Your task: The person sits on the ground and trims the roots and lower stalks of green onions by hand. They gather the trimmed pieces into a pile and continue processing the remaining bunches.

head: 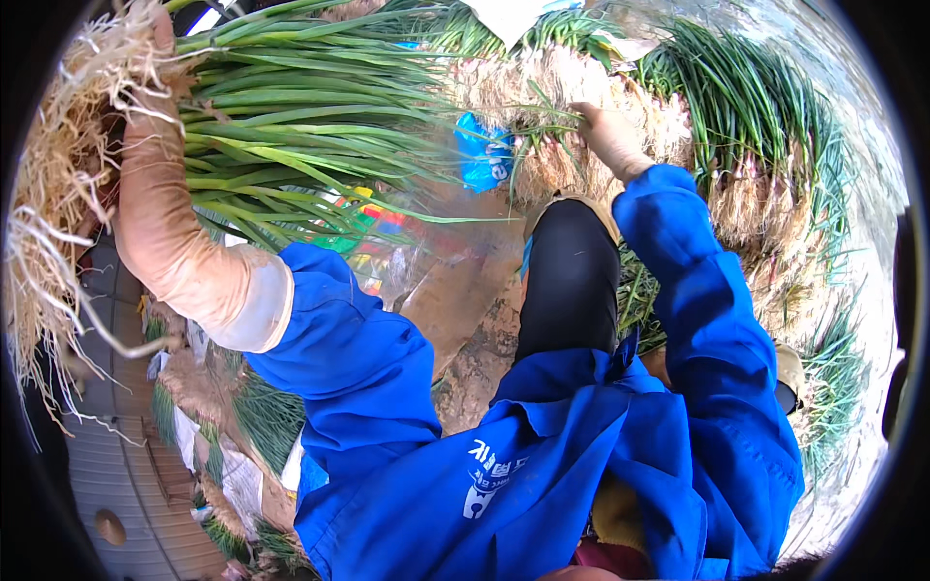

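At the upper left my left hand, in a long tan rubber glove, is closed around a large bunch of green onions. Their tangled pale roots hang toward the left rim and the leaves point right. My right hand is at the upper centre right, holding a few thin green leaves between its fingers. It is above piled bunches of green onions with dense roots. A blue plastic bag bearing white writing lies left of that hand.
Dark-leaved onion bunches form a row at the right. Coloured plastic packaging lies on the wet ground before me. More bunches and white sheets are at lower left, beside a grey ribbed surface. My knee is in the middle.
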`<state>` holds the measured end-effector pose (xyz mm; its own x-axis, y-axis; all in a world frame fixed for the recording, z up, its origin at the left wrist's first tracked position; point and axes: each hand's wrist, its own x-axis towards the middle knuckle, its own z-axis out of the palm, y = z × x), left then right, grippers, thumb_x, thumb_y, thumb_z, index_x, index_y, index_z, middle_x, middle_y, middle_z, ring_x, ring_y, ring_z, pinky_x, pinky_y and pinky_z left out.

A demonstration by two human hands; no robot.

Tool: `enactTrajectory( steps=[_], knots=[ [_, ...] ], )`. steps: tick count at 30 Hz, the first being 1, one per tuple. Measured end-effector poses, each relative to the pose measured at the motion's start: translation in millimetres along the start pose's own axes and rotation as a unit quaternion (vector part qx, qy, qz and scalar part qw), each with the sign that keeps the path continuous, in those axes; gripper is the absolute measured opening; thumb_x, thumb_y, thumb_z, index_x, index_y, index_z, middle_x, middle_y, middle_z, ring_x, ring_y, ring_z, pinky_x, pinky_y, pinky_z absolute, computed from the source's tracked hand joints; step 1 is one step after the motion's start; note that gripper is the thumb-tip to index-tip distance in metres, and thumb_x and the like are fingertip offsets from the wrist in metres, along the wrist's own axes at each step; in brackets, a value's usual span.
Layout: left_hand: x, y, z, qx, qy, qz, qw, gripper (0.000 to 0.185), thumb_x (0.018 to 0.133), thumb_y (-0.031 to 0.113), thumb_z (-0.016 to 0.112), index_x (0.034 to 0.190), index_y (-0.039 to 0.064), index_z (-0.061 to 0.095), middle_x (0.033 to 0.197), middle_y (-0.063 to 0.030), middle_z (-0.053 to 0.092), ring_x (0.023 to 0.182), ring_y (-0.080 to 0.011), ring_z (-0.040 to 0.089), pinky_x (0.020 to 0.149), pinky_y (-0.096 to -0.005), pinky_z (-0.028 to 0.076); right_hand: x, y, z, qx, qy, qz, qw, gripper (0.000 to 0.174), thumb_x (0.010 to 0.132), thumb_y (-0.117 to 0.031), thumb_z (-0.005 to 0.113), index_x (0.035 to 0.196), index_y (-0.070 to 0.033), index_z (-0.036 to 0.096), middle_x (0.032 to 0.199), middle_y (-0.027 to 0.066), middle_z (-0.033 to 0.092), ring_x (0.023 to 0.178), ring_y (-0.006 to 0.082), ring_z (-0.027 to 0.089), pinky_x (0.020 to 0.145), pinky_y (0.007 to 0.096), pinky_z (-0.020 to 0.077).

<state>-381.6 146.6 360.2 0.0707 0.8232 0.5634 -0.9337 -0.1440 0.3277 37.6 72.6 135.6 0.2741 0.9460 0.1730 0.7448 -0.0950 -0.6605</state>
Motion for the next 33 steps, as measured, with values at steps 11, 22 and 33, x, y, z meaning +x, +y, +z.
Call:
enactTrajectory(
  steps=[11, 22, 33],
  knots=[
    [-186, -80, -219, 0.037, 0.249, -0.052, 0.966, 0.069, 0.085, 0.041, 0.055, 0.142, 0.003, 0.043, 0.142, -0.0164, 0.049, 0.126, -0.0348, 0.051, 0.107, -0.0503, 0.043, -120, 154, -21, 0.229, -0.053, 0.208, 0.949, 0.026, 0.099, -0.011, 0.052, 0.12, -0.007, 0.067, 0.082, 0.0037, 0.069, 0.079, 0.011, 0.064, 0.077, 0.0265, 0.051],
    [-471, -176, -351, 0.107, 0.571, -0.382, 0.719, 0.053, 0.09, 0.038, 0.049, 0.129, 0.002, 0.053, 0.119, -0.0158, 0.06, 0.107, -0.0286, 0.059, 0.094, -0.0458, 0.049, -231, 191, -32, 0.208, -0.046, 0.364, 0.907, 0.029, 0.102, -0.013, 0.048, 0.126, -0.006, 0.063, 0.082, 0.0017, 0.068, 0.082, 0.0097, 0.064, 0.082, 0.0257, 0.0497],
    [-500, -144, -353, 0.268, 0.472, -0.517, 0.661, 0.04, 0.093, 0.03, 0.05, 0.119, 0.001, 0.059, 0.105, -0.0124, 0.064, 0.094, -0.0229, 0.061, 0.083, -0.038, 0.052, -236, 156, 3, 0.053, 0.088, 0.357, 0.928, 0.042, 0.087, -0.022, 0.072, 0.125, -0.009, 0.062, 0.077, 0.0138, 0.068, 0.064, 0.0188, 0.063, 0.061, 0.0334, 0.0498]
  ],
)
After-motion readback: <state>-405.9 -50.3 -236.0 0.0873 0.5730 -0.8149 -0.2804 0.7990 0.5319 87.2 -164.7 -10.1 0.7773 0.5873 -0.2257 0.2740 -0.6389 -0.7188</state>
